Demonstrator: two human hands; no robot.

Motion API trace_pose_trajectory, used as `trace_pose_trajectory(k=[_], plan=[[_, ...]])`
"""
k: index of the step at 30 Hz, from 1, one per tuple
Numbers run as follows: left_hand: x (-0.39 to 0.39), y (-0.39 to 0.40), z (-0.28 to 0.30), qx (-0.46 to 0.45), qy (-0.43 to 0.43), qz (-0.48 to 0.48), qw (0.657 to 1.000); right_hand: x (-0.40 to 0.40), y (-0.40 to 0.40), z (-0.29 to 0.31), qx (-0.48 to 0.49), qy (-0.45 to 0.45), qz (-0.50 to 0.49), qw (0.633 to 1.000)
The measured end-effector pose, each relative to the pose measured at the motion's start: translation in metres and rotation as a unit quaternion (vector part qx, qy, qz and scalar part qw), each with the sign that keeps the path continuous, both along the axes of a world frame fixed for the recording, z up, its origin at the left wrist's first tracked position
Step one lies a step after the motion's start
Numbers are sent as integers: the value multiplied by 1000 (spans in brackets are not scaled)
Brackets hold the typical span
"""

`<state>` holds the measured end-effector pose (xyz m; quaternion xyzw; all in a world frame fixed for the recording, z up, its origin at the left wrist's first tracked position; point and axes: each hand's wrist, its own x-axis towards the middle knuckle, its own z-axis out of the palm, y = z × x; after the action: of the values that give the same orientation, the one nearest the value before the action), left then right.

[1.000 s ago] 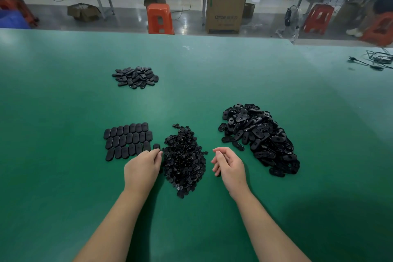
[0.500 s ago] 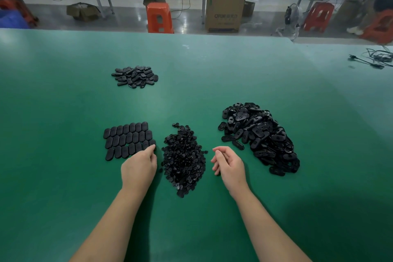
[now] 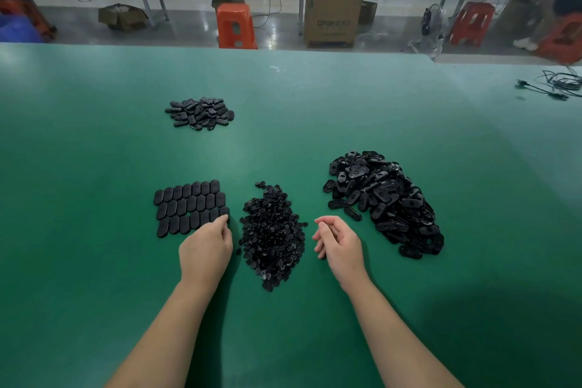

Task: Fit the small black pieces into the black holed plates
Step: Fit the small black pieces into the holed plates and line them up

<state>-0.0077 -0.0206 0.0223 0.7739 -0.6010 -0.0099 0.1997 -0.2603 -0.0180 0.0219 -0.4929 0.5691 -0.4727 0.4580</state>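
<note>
Two bare forearms reach in from the near edge over the green tabletop (image 3: 94, 261). The left hand (image 3: 206, 250) lies knuckles up, its fingertips touching the near right corner of the laid-out rows of plates (image 3: 190, 208); whether the grip pinches a plate there or only presses on it cannot be told, since the fingers hide the contact. The right hand (image 3: 338, 241) rests on its side, palm turned toward the middle, with a loose, half-curled grip that holds nothing visible. Between the two hands sits the heap of small black pieces (image 3: 274, 236), a narrow mound running away from the person, close to the left hand and a little apart from the right. Just beyond and to the right of the right hand lies the big pile of holed plates (image 3: 384, 201), oval with openings showing, tumbled over one another. The laid-out rows lie flat in three lines, edge to edge, left of the small pieces. Farther off, well apart on the left, is a smaller heap of plates (image 3: 200, 113). At the far right edge lies a tangle of black cable (image 3: 557, 85). Beyond the tabletop stand an orange stool (image 3: 235, 25) and a cardboard box (image 3: 332, 14) on the floor
</note>
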Motion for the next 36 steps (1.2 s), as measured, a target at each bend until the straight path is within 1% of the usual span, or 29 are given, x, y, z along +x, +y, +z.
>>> trace_pose_trajectory(k=[4,8,15,18,23,28,29,30,31,32,34,36], plan=[[-2,1,-1,-20,6,4,1000,0,0,0,1,2,-1,1000],[-8,3,-1,-50,42,6,998,0,0,-1,-1,5,0,1000],[-19,4,-5,-39,79,7,996,1,1,-1,-3,17,0,1000],[-17,5,-7,-51,93,10,994,1,1,-1,0,18,-2,1000],[-17,9,-8,-39,63,-19,997,1,-1,-3,8,27,4,1000],[-17,9,-8,-34,26,-50,998,-5,-8,1,41,-6,12,999],[-17,8,-8,-34,22,-53,998,-7,-10,2,43,9,8,999],[-17,8,-8,-35,19,-56,998,-10,-13,2,35,51,-1,998],[-17,8,-9,-38,17,-57,998,-15,-15,3,17,118,-11,993],[-17,8,-9,-40,17,-57,997,-19,-18,4,-4,193,-19,981],[-17,8,-9,-44,21,-56,997,-30,-24,9,-30,325,-19,945],[-16,7,-9,-50,28,-53,997,-41,-29,10,-8,422,7,906]])
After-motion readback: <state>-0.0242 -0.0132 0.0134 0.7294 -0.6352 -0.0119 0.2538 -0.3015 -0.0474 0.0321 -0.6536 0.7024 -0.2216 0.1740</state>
